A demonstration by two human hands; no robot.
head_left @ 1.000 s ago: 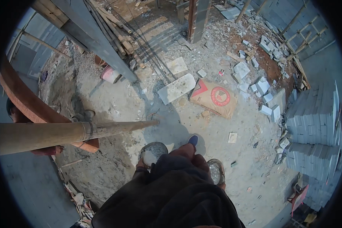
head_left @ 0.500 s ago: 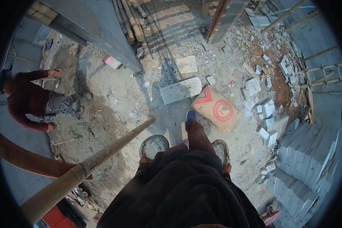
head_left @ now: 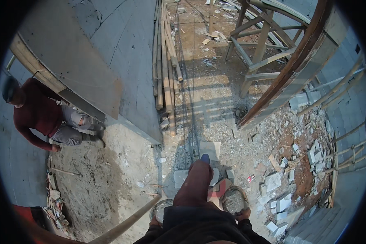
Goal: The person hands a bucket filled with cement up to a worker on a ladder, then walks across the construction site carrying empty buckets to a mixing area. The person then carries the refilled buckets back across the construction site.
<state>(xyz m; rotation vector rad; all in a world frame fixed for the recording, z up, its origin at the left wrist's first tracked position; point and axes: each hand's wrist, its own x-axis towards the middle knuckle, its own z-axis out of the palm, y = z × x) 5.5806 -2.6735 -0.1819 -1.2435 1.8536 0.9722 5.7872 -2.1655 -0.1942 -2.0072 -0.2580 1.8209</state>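
At my left side, my left hand (head_left: 155, 221) is closed on the rim of a round bucket (head_left: 152, 210) with grey, wet-looking mortar (head_left: 162, 208) in it. My right hand (head_left: 243, 214) grips the rim of a second round bucket (head_left: 245, 195), which also holds grey mortar (head_left: 233, 201). Both hands are partly hidden by the bucket rims and my dark sleeves. Between the buckets my leg (head_left: 193, 185) is stretched forward, its blue shoe (head_left: 205, 158) over a pale slab (head_left: 212, 149). A paper sack with a red patch (head_left: 218, 189) shows partly beside the right bucket.
A bamboo pole (head_left: 130, 221) slants in at lower left. A grey wall (head_left: 140, 118) and a brown-edged post (head_left: 268, 103) flank a gap. Bamboo poles (head_left: 164, 77), a wooden trestle (head_left: 258, 61) and block rubble (head_left: 282, 201) lie around. Another person (head_left: 38, 110) is at left.
I have stepped forward, and both buckets came along in my hands. The sack and the slabs now lie under or beside me. The gap and trestle ahead show more.
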